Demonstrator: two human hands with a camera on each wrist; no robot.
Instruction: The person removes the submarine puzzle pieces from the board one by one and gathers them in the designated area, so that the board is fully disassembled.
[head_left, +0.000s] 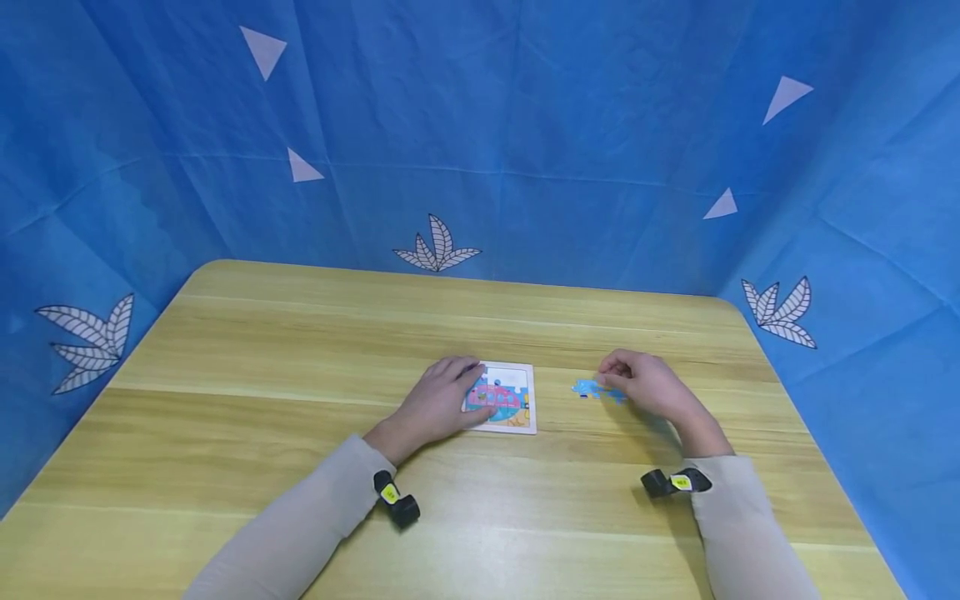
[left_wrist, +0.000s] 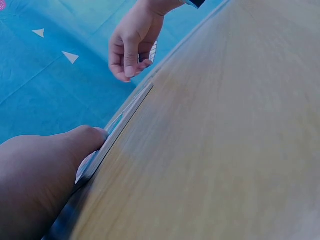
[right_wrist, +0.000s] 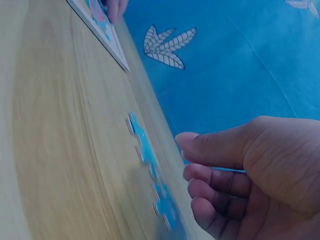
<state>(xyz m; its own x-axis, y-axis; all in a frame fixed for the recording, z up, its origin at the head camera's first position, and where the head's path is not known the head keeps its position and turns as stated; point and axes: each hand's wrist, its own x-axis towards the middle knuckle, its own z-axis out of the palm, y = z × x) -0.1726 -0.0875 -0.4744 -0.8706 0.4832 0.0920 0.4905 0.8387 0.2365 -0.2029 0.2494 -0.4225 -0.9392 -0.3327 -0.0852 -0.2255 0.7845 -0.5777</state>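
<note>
A small jigsaw puzzle board (head_left: 513,429) with a white border lies on the table. Its picture is pink, teal and yellow, and a white area shows in its upper part. My left hand (head_left: 435,404) rests on the board's left side, thumb over the lower part and fingers at the upper left. Right of the board lie blue jigsaw pieces (right_wrist: 145,147), close together and flat. Just over them hovers my right hand (head_left: 647,382), thumb and index fingertips near each other and the other fingers curled. I cannot tell whether a piece is between those fingertips.
The wood-grain table (head_left: 315,333) has rounded far corners. Blue cloth (head_left: 510,108) with white triangles and leaf prints hangs behind it and at both sides. Black wrist cameras (head_left: 403,510) sit at both sleeve cuffs.
</note>
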